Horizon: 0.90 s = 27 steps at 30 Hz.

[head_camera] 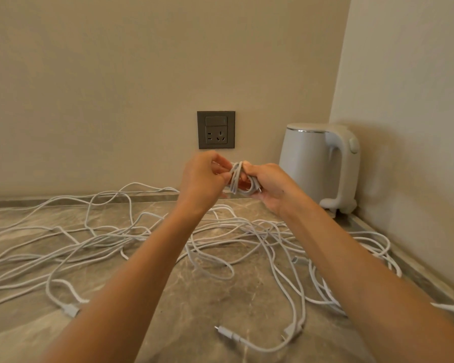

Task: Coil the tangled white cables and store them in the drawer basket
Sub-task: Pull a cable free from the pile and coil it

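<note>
Just below the socket (216, 130), the left grip (202, 179) pinches a small cable coil (238, 179) and the right grip (268, 186) curls round it. More tangled cables (121, 235) sprawl on the bench (184, 310) beneath it.

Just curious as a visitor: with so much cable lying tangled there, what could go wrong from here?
The small coil is held only in the grip of the left hand and right hand; a slip might let it spring open. The loose cables cross each other on the counter, so pulling one could tighten knots.
</note>
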Available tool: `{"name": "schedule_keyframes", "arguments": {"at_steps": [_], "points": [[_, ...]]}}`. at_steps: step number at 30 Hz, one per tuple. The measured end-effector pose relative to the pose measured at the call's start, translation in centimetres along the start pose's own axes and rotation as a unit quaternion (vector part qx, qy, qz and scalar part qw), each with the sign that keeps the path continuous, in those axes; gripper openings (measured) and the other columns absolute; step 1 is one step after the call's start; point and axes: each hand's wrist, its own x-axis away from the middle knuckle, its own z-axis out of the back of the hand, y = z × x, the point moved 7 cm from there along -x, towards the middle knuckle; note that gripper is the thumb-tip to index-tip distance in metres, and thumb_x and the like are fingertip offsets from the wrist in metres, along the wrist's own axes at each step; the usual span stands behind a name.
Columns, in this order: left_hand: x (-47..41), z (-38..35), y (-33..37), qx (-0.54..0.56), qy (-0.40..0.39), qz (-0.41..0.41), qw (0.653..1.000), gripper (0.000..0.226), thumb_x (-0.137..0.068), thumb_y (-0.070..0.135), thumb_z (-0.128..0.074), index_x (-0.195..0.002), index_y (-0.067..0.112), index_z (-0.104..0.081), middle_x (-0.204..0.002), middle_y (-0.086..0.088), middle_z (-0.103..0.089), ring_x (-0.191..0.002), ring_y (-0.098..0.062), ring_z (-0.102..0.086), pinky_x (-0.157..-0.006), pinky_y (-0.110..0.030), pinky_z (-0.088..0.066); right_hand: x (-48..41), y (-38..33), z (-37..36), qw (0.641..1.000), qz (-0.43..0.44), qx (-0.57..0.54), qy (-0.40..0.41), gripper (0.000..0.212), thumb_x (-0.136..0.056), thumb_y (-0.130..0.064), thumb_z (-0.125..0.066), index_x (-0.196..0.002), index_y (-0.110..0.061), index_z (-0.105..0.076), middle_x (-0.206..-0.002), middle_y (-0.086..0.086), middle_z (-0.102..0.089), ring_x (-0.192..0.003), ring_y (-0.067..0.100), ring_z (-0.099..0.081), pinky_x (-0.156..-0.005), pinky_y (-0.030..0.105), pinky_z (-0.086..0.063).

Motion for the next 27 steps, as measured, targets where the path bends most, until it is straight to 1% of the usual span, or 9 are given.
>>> {"name": "schedule_keyframes", "arguments": {"at_steps": [2,5,7,10,12,14,17,22,27], "points": [[0.1,-0.4,-0.7,0.006,0.002,0.013,1.0,0.009,-0.084,-0.002,-0.062,-0.091,0.003,-0.061,-0.088,-0.015,-0.067,-0.065,-0.016,-0.063,-0.04,-0.02,-0.051,-0.2,0.3,0.1,1.0,-0.003,0.014,-0.002,0.032,-0.097,-0.013,-0.048,-0.067,-0.007,-0.056,-0.066,0.004,-0.055,-0.066,0.015,-0.055,-0.084,0.036,-0.051],[0.0,-0.6,-1.7,0.021,0.004,0.034,0.999,0.007,-0.082,-0.002,-0.064,-0.085,0.004,-0.061,-0.081,-0.013,-0.065,-0.06,-0.014,-0.06,-0.036,-0.02,-0.048,-0.4,1.1,0.1,1.0,-0.025,0.008,-0.004,0.03,-0.097,-0.012,-0.048,-0.068,-0.009,-0.056,-0.061,0.002,-0.052,-0.064,0.014,-0.054,-0.08,0.034,-0.052],[0.0,-0.7,-2.1,0.026,0.01,0.028,0.999,0.006,-0.081,0.0,-0.065,-0.081,0.006,-0.064,-0.078,-0.012,-0.066,-0.06,-0.014,-0.061,-0.043,-0.023,-0.053,-0.4,1.5,-0.1,0.999,-0.045,-0.024,-0.004,0.027,-0.097,-0.011,-0.048,-0.072,-0.01,-0.057,-0.055,-0.001,-0.052,-0.062,0.011,-0.052,-0.073,0.03,-0.051],[0.1,-1.0,-1.7,-0.037,0.041,-0.034,0.998,0.006,-0.081,0.004,-0.065,-0.08,0.006,-0.071,-0.079,-0.012,-0.07,-0.072,-0.025,-0.065,-0.067,-0.039,-0.055,-0.2,1.8,0.0,0.991,-0.075,-0.111,0.003,0.024,-0.098,-0.01,-0.046,-0.076,-0.009,-0.055,-0.055,0.0,-0.051,-0.058,0.007,-0.047,-0.063,0.025,-0.047],[0.5,-1.7,-1.0,-0.061,0.033,-0.074,0.995,0.011,-0.083,0.005,-0.061,-0.084,0.006,-0.072,-0.083,-0.012,-0.07,-0.078,-0.026,-0.063,-0.073,-0.037,-0.051,-0.1,1.8,0.5,0.983,-0.091,-0.157,0.016,0.023,-0.098,-0.008,-0.045,-0.076,-0.007,-0.054,-0.063,0.002,-0.05,-0.059,0.007,-0.047,-0.062,0.025,-0.045],[0.7,-2.3,-0.4,-0.062,0.02,-0.102,0.993,0.013,-0.084,0.008,-0.062,-0.091,0.004,-0.072,-0.089,-0.012,-0.066,-0.082,-0.022,-0.059,-0.075,-0.028,-0.043,-0.2,2.0,1.1,0.981,-0.102,-0.163,0.027,0.025,-0.098,-0.009,-0.045,-0.075,-0.007,-0.056,-0.059,0.002,-0.053,-0.059,0.009,-0.048,-0.062,0.025,-0.044],[1.0,-2.5,-0.3,-0.071,0.023,-0.127,0.989,0.021,-0.079,0.014,-0.071,-0.096,0.002,-0.07,-0.089,-0.007,-0.055,-0.079,-0.015,-0.052,-0.069,-0.019,-0.036,-0.5,2.3,1.4,0.984,-0.106,-0.139,0.035,0.027,-0.097,-0.01,-0.046,-0.073,-0.008,-0.058,-0.05,-0.001,-0.054,-0.057,0.01,-0.049,-0.065,0.026,-0.042],[1.3,-2.6,-0.3,-0.098,0.05,-0.154,0.982,0.017,-0.082,0.019,-0.069,-0.09,0.005,-0.072,-0.082,-0.005,-0.052,-0.073,-0.02,-0.052,-0.065,-0.034,-0.043,-0.5,2.2,0.9,0.978,-0.094,-0.184,0.027,0.029,-0.098,-0.003,-0.041,-0.072,-0.003,-0.055,-0.054,0.003,-0.054,-0.049,0.006,-0.049,-0.059,0.022,-0.045],[1.1,-2.9,-0.2,-0.156,0.038,-0.176,0.971,0.024,-0.09,0.023,-0.058,-0.084,0.003,-0.069,-0.075,-0.009,-0.05,-0.065,-0.02,-0.043,-0.055,-0.028,-0.024,-0.6,2.7,0.6,0.985,-0.079,-0.15,0.043,0.031,-0.097,-0.004,-0.041,-0.07,-0.007,-0.055,-0.038,-0.004,-0.051,-0.041,0.003,-0.049,-0.052,0.021,-0.043]]}}
